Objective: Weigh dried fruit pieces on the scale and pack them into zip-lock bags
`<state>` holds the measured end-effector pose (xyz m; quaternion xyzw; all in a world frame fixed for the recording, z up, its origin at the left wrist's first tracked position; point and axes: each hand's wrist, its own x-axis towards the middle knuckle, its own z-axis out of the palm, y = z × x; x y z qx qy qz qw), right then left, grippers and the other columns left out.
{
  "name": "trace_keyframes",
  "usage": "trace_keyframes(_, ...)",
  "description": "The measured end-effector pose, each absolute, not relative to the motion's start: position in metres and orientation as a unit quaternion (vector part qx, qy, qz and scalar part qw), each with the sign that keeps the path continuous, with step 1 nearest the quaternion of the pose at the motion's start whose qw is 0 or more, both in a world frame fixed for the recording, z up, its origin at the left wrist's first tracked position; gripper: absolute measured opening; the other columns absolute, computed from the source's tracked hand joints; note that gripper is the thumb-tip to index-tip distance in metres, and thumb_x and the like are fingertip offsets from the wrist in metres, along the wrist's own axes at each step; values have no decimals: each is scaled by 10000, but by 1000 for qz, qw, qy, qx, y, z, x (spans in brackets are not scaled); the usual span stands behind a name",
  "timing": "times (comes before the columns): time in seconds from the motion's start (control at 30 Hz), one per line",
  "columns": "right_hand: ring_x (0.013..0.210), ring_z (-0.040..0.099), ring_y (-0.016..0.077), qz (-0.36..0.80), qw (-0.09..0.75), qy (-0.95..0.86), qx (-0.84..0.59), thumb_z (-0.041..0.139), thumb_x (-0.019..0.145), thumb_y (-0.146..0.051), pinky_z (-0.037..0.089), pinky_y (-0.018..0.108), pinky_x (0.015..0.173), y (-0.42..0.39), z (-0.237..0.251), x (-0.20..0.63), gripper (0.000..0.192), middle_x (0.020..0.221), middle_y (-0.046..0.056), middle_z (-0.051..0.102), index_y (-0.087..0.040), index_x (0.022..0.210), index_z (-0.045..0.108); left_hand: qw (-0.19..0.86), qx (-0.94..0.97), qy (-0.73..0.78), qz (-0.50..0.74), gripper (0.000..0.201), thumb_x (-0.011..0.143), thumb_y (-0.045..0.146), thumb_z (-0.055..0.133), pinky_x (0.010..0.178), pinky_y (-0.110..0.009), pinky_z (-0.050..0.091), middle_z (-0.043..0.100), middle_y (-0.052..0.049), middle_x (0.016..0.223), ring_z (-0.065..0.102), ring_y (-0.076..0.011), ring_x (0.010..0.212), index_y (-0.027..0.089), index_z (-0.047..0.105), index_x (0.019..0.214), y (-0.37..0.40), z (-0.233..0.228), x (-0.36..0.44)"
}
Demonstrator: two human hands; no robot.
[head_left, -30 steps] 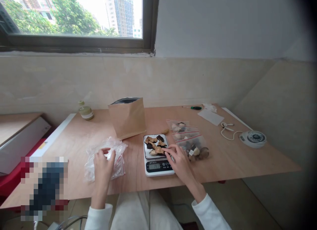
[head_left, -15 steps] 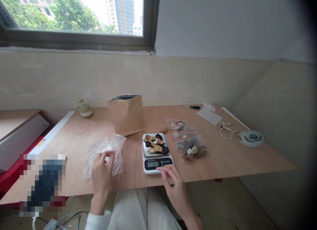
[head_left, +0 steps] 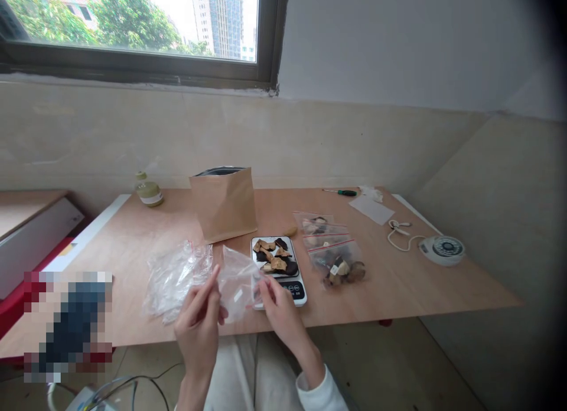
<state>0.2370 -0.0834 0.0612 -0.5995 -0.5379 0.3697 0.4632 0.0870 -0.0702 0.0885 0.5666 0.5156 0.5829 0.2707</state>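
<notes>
We've got an empty clear bag (head_left: 237, 281) held up between both hands, just in front of the scale (head_left: 278, 269); left hand (head_left: 199, 325) pinches its left edge, right hand (head_left: 279, 307) pinches the right edge, both closed on the plastic; bag looks slack, and whether its mouth is open we can't tell.

Scale pan holds a small heap of dried slices (head_left: 275, 257), tan and dark; display is partly hidden behind the bag, unreadable.

Step, as we judge it: bag picked, portion weighed and waiting; filling not started.

Next move calls for spreading the bag mouth with both thumbs, then bringing it to the pan's edge; slices are light and irregular, so tip or pick gently, or they scatter on the table (head_left: 398, 281).

Spare bags (head_left: 177, 275) lie left of the hands; filled bags (head_left: 332, 254) lie right of the scale; paper pouch (head_left: 224, 204) stands open behind.
</notes>
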Motion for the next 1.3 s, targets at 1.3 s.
trace_keyframes(1.3, 795, 602, 183, 224, 551, -532, -602, 538, 855, -391, 499, 302, 720, -32, 105, 256, 239, 926, 80, 654, -188, 906, 653, 229, 551, 624, 504, 383, 888, 458, 429, 742, -341, 467, 717, -102, 957, 656, -243, 855, 187, 687, 967, -20, 69, 136)
